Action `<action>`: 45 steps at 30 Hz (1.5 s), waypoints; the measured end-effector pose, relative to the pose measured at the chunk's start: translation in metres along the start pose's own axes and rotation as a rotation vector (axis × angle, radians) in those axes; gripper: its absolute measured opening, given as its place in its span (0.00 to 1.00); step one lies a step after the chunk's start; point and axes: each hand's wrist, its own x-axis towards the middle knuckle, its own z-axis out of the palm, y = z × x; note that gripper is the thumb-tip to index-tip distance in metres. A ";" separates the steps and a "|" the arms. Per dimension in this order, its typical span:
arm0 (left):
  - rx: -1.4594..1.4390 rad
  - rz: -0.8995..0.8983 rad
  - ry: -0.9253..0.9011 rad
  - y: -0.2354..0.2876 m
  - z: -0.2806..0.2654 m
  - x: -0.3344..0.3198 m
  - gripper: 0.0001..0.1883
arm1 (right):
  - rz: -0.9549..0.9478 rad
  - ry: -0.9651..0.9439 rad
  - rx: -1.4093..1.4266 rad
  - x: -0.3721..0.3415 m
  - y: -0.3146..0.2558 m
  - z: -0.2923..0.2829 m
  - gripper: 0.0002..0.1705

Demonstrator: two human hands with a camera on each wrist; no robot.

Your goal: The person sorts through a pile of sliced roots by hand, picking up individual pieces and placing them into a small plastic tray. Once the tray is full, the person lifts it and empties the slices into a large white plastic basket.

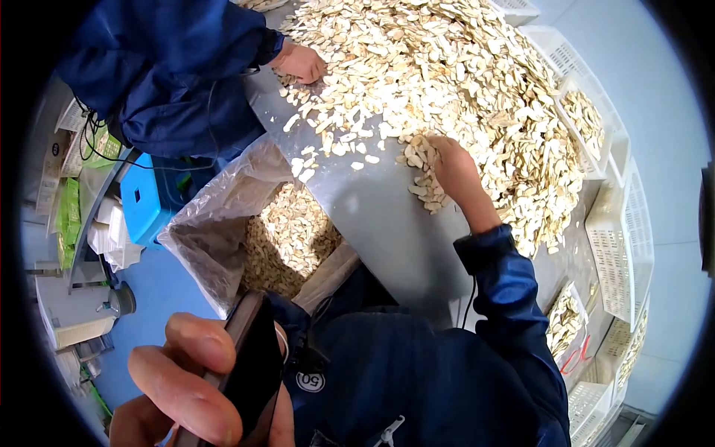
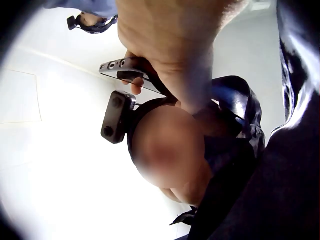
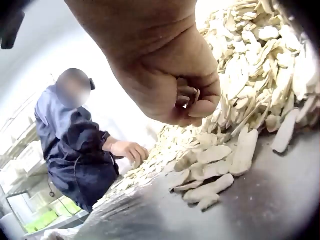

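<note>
Close to the head camera, my left hand (image 1: 175,384) grips a dark phone (image 1: 257,357) with fingers and thumb on its edges. The left wrist view shows the phone (image 2: 111,66) raised beside the head-worn camera (image 2: 118,116). My right hand (image 1: 456,175) is at the near edge of a large heap of pale dried slices (image 1: 462,82) on a metal table (image 1: 372,194). In the right wrist view, its curled fingers (image 3: 205,107) hold a few slices (image 3: 186,92). Loose slices (image 3: 215,187) lie just below that hand.
A plastic-lined box (image 1: 201,231) of slices stands against the table's left edge. Another person's hand (image 1: 302,63) works at the heap's far left. White perforated baskets (image 1: 611,223) line the right side. A blue stool (image 1: 145,197) stands at left.
</note>
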 end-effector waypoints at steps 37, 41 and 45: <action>-0.045 0.021 -0.055 0.012 -0.015 0.000 0.39 | -0.065 -0.229 -0.150 -0.011 -0.057 0.030 0.15; -0.042 0.085 -0.024 0.009 -0.011 0.001 0.39 | -0.132 -0.285 -0.183 -0.008 -0.061 0.049 0.11; -0.044 0.151 0.020 0.002 -0.007 0.003 0.39 | -0.148 -0.246 -0.098 -0.012 -0.053 0.035 0.12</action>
